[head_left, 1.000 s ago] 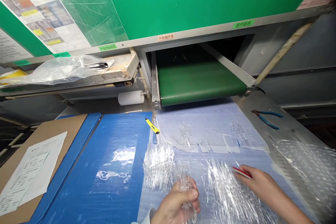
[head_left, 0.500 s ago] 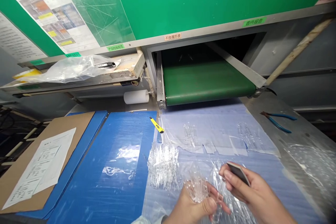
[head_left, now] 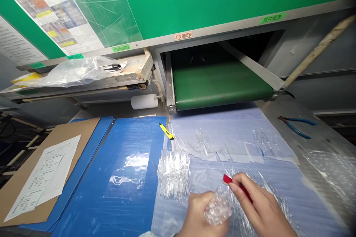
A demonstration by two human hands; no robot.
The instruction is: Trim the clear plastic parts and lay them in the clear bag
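My left hand (head_left: 197,211) is closed around a bundle of thin clear plastic pieces (head_left: 219,209), their ends facing up towards me. Close to the bundle's upper right, my right hand (head_left: 258,202) grips a small flat strip with a red face (head_left: 227,179) between thumb and fingers. Whether the strip touches the bundle I cannot tell. Under and beside my right hand lies a loose spread of similar clear pieces (head_left: 282,202), partly hidden by the hand. A thick pile of clear pieces (head_left: 174,176) rests left of my hands.
Two smaller groups of clear pieces (head_left: 202,141) lie on the bluish sheet (head_left: 236,126). A yellow cutter (head_left: 167,132) and a blue board (head_left: 128,137) are at left, blue-handled pliers (head_left: 297,126) at right. A green conveyor belt (head_left: 222,85) ends above the sheet.
My left hand has turned and closed tighter, tipping the bundle's ends towards me. The strip in my right hand has turned from its dark face to its red one.
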